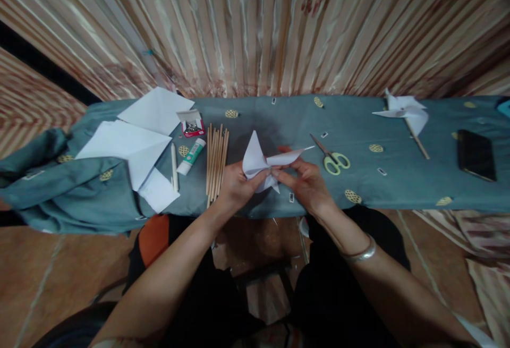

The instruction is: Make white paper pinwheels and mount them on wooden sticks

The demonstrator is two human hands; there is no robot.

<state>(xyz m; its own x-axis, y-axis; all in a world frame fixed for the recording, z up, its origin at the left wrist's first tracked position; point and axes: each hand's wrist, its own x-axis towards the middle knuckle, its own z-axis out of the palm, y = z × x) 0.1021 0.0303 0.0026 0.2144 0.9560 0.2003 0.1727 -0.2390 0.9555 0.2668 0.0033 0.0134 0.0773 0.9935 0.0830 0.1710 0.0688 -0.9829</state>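
Note:
Between my two hands is a white paper pinwheel [254, 159], its blades curled and its middle pinched. My left hand [238, 184] grips it from the left, thumb pressed near the centre. From the right, my right hand [308, 180] holds it with thumb and fingers closed near the centre and under one blade. The fingertips at the middle are partly hidden by paper. Just left of my left hand lies a row of wooden sticks [216, 156]. Green-handled scissors [332, 159] rest to the right of my right hand.
White paper sheets [131, 143] lie at the left, near a red box of small metal pins [192, 125], a glue stick [191, 156] and a white pen-like stick [174, 164]. At the right are a pinwheel on a stick [408, 114] and a black phone [476, 155]. A curtain [255, 34] hangs behind.

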